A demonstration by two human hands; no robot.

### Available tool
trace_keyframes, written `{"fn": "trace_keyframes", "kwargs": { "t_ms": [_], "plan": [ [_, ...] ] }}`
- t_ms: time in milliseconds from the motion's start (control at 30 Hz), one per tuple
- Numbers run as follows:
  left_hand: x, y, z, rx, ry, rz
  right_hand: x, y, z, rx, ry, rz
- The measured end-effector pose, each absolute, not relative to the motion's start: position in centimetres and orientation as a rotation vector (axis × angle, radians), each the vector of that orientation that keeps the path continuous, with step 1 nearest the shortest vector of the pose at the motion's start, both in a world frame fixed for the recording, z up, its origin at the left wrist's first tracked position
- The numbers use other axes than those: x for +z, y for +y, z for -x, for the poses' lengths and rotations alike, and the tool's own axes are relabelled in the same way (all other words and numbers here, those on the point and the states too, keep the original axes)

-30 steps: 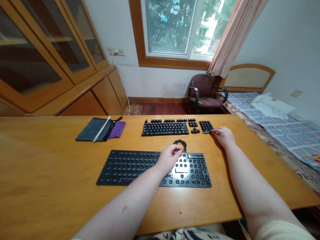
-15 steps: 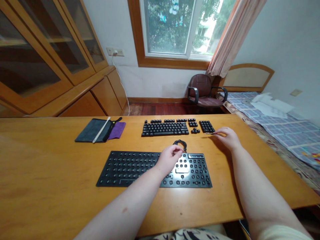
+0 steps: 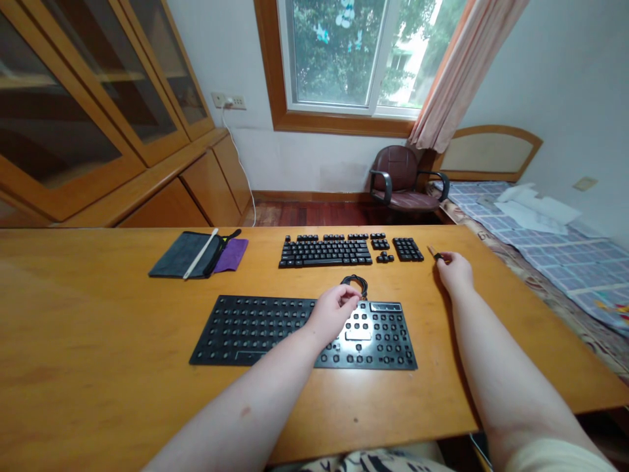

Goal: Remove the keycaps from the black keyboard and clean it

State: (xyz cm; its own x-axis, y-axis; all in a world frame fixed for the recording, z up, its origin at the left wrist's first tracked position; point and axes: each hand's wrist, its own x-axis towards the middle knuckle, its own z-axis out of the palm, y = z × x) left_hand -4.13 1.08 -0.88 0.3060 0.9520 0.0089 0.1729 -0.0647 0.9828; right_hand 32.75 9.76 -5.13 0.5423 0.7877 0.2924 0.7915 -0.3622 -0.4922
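Observation:
A black keyboard base with its keycaps off point(image 3: 265, 328) lies on the wooden table in front of me. My left hand point(image 3: 334, 311) is over its middle, fingertips pinched together near the top edge; whether anything is between them is hidden. A coiled black cable point(image 3: 358, 282) sits just beyond those fingers. At the right, my right hand point(image 3: 455, 272) pinches a small slim tool with a black part and a pale brownish end point(image 3: 433, 253), its exact kind too small to tell. Left of this hand stand loose black number-pad keycaps point(image 3: 407, 249), laid out in rows.
Black keycaps point(image 3: 324, 252) are arranged in keyboard order at the far side of the wooden table point(image 3: 98, 360). To their left lie a dark zip pouch point(image 3: 177, 255), a white stick point(image 3: 200, 254) and a purple cloth point(image 3: 232, 254). A chair point(image 3: 400, 174) stands beyond.
My right hand has moved slightly right, away from the number-pad keycaps, and the slim tool has turned to point up and left. My left hand has stayed in place.

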Motion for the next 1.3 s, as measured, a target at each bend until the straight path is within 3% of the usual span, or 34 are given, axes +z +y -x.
{"fn": "trace_keyframes", "kwargs": {
  "t_ms": [1300],
  "plan": [
    [-0.9, 1.1, 4.1, 0.919, 1.084, -1.516, -5.3, 10.2, -30.5, 0.003, -1.573, 2.079]
  ]
}}
